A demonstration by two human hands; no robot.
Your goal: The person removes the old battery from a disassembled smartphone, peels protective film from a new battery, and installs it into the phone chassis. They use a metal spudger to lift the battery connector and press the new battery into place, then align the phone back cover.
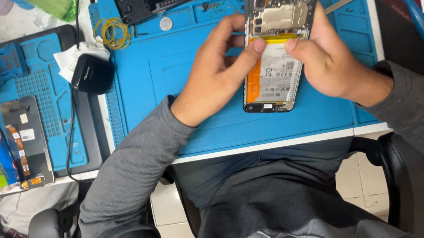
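Here, opened phone [274, 54], back cover off, battery and board exposed, held tilted above the blue work mat [176, 75]. Left hand [215, 76] grips its left edge, thumb pressed on the battery top. Right hand [324, 60] clasps the right edge, thumb meeting the left one.

A black charger [93, 74], yellow wire coil [112, 32] and spare screen panel [27, 141] lie on blue mats [176, 80].

Opened phone [275, 49] between both hands [269, 60]
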